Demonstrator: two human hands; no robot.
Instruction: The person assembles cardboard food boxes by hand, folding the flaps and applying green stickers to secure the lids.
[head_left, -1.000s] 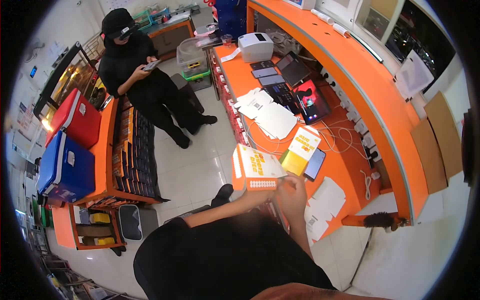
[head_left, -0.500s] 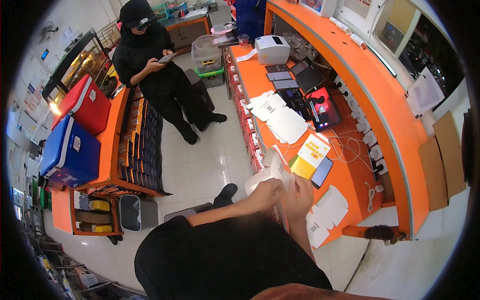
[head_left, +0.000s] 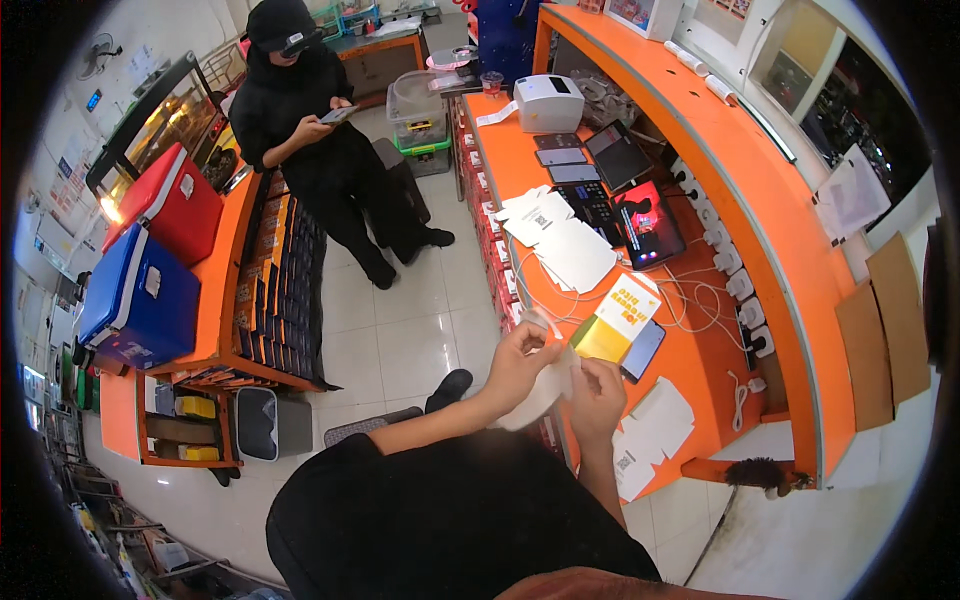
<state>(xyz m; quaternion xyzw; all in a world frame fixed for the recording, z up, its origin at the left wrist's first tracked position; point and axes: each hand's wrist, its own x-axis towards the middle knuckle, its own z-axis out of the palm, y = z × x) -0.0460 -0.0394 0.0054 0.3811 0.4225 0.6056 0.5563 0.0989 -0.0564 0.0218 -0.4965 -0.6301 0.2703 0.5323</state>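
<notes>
Between my hands is a white paper carton [head_left: 549, 388], partly folded, in front of my body at the counter's near edge. My left hand [head_left: 522, 368] pinches its upper left edge, thumb and fingers pressed together. On its right side my right hand [head_left: 598, 394] grips the carton with bent fingers. Just beyond my right hand a yellow and white printed box [head_left: 622, 318] lies on the orange counter [head_left: 690, 350], beside a phone [head_left: 644, 350]. Flat white die-cut cartons [head_left: 570, 250] are piled farther along, and another flat carton [head_left: 655, 432] lies to the right.
A tablet [head_left: 650, 228], white cables and a label printer [head_left: 549, 103] stand on the counter, under a raised orange shelf [head_left: 780, 210]. A person in black [head_left: 310, 140] stands ahead, holding a phone. To the left are blue [head_left: 140, 300] and red coolers and a grey bin [head_left: 275, 425].
My left hand has shifted up and slightly left, its fingers now at the carton's upper edge. The carton has turned in my hands; my right hand stays close to its place.
</notes>
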